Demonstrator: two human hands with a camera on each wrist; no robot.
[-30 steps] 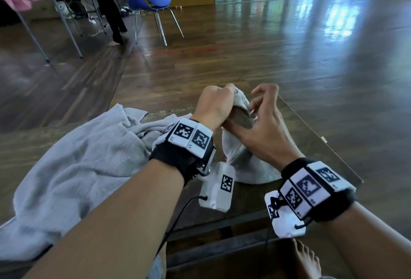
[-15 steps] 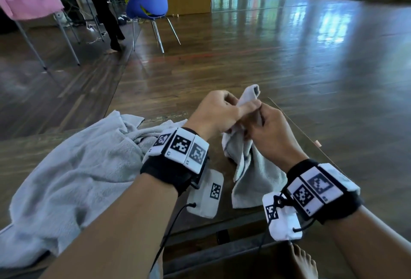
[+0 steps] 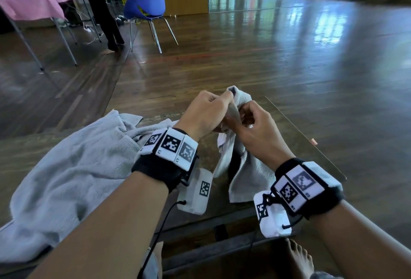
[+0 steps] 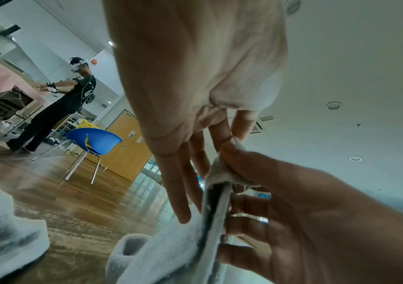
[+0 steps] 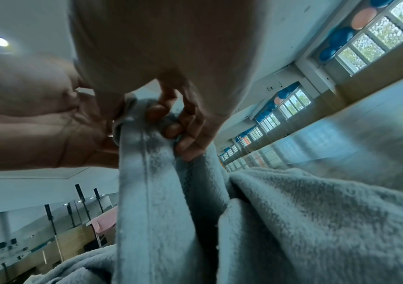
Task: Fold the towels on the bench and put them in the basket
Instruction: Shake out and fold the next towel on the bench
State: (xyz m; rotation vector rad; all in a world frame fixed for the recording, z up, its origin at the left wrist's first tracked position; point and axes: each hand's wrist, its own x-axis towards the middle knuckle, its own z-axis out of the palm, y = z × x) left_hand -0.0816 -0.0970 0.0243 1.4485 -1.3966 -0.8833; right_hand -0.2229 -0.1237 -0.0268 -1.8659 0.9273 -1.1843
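Two hands hold one small grey towel (image 3: 242, 167) above the bench (image 3: 295, 143): left hand (image 3: 205, 112) pinches its top edge, right hand (image 3: 255, 127) curls round it. Left of it lies a large grey towel (image 3: 73, 167).

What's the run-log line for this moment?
step: finding towel edge | left hand: pinches small grey towel | right hand: grips same towel | large grey towel: unfolded on bench | basket: unseen

Fluffy, matt terry-cloth towel (image 3: 244, 167); glossy wooden floor (image 3: 289, 60); chair (image 3: 145, 4) seemingly smooth plastic on metal legs.
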